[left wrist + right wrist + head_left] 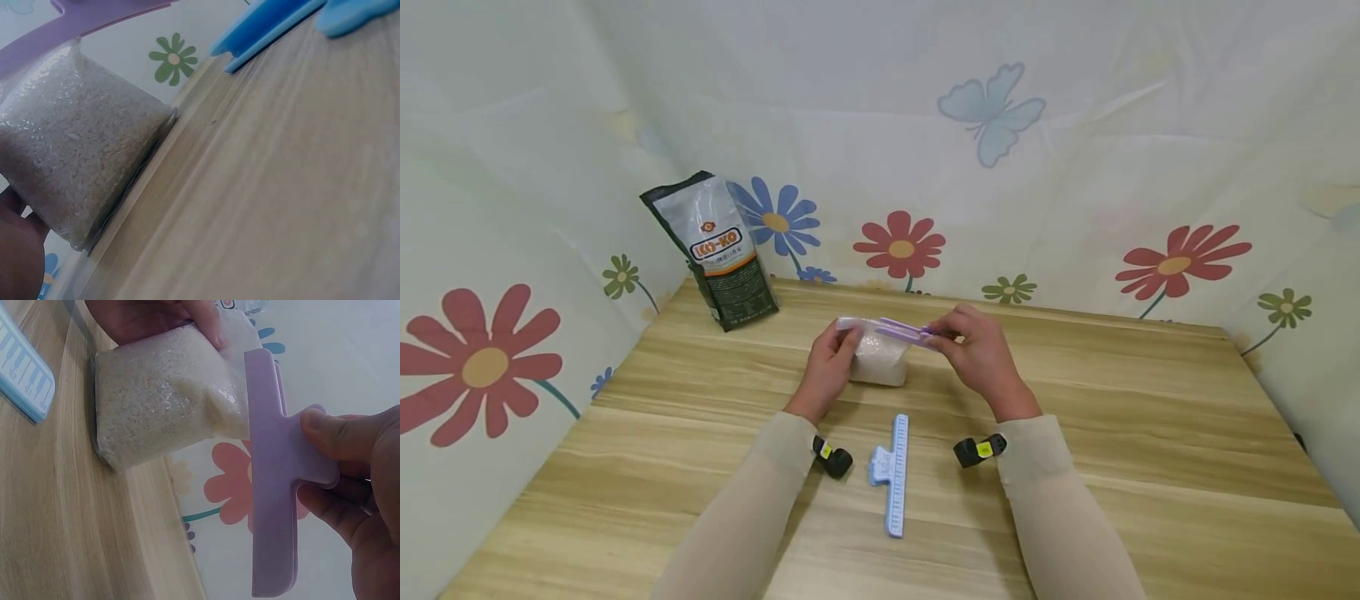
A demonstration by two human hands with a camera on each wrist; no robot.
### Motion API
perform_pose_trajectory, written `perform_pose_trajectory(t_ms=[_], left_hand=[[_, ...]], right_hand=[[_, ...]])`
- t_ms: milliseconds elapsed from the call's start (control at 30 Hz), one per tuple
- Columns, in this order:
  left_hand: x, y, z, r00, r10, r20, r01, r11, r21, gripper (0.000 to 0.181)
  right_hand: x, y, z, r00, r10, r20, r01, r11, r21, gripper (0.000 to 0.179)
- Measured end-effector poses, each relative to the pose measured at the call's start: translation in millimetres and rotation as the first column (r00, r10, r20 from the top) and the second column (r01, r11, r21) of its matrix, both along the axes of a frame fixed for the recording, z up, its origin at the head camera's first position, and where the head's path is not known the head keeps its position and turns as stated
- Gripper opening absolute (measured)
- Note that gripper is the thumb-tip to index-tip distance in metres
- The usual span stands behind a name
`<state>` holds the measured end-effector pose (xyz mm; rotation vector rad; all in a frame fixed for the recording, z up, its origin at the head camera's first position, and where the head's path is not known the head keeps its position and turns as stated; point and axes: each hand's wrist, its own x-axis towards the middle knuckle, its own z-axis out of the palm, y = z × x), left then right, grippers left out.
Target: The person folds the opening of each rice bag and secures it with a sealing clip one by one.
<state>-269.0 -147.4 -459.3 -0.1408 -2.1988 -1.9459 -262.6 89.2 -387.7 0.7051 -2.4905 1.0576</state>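
A clear plastic bag of white rice [880, 364] stands on the wooden table, its upper part folded or gathered. At its left side my left hand [826, 371] grips the plastic near the top, thumb in front. My right hand [985, 354] pinches the handle of a purple bag clip [898, 332] between thumb and fingers. The long bar of the clip [269, 475] lies across the bag's top edge, reaching well past it on one side in the right wrist view. Whether the plastic sits between its bars I cannot tell.
A light blue sealing clip [897, 475] with a ruler-like or piano-key print lies nearer me, between my forearms. At the back left, a dark green and silver package [730, 250] leans against the flowered backdrop [1060, 208]. Black wrist cameras [980, 451] sit at both cuffs.
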Motion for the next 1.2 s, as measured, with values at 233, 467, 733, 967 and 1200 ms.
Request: perform_pose_trajectory(t_ms=[233,467,733,967,1200], left_hand=[[-0.2,-0.3,-0.3,1.000,-0.010,0.000,0.010,1.000,-0.003,0.030],[0.5,0.2,1.9,1.000,-0.018,-0.014,0.017,1.000,-0.010,0.028],[1.8,-1.2,0.9,1.000,-0.018,-0.008,0.018,1.000,-0.026,0.028],[2.9,-1.1,0.2,1.000,-0.024,0.005,0.024,0.999,-0.029,0.029],[2.5,-0.5,2.4,1.000,-0.016,0.002,0.016,1.000,-0.022,0.029]], right_hand=[[0.4,-2.8,1.4,1.000,0.015,-0.014,-0.015,1.000,-0.005,0.011],[0.3,-4.1,3.7,0.999,0.029,-0.027,-0.030,1.000,-0.001,0.010],[0.0,-6.9,4.8,0.999,0.040,-0.035,-0.039,0.999,0.015,0.010],[0.3,-9.6,5.3,0.999,0.044,-0.008,-0.044,0.999,0.012,0.011],[-1.2,-11.7,7.2,0.999,0.052,-0.009,-0.052,0.999,-0.001,0.010]])
